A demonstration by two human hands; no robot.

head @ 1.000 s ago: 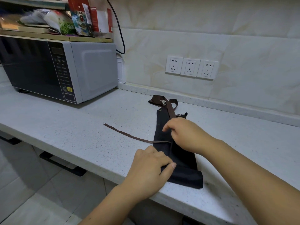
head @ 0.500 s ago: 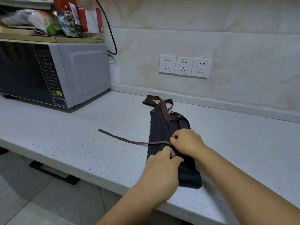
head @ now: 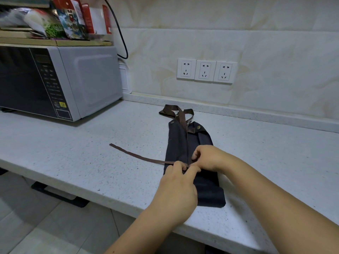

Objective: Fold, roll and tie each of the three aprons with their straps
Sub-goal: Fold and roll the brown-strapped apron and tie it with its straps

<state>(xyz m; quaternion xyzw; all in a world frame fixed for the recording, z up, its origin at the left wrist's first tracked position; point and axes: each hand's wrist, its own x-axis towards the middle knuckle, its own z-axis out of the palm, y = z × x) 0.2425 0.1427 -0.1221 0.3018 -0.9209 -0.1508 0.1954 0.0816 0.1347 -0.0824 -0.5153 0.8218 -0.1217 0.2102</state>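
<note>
A dark navy apron (head: 207, 186) lies folded into a long narrow strip on the white speckled counter (head: 82, 162), running from near the wall to the front edge. Its brown neck strap (head: 176, 112) is bunched at the far end. A thin brown waist strap (head: 135, 154) trails left across the counter. My left hand (head: 176, 187) and my right hand (head: 209, 158) meet at the apron's middle, and the fingers of both pinch the brown straps where they cross. Only one apron is in view.
A white microwave (head: 60, 81) stands at the back left with packets stacked on a shelf above it. Three wall sockets (head: 205, 70) sit on the marble backsplash. The counter's front edge runs diagonally below my hands, with tiled floor beneath.
My left hand has moved up from the apron's lower edge to meet my right hand at the middle, and both now pinch the straps. The view has shifted slightly right.
</note>
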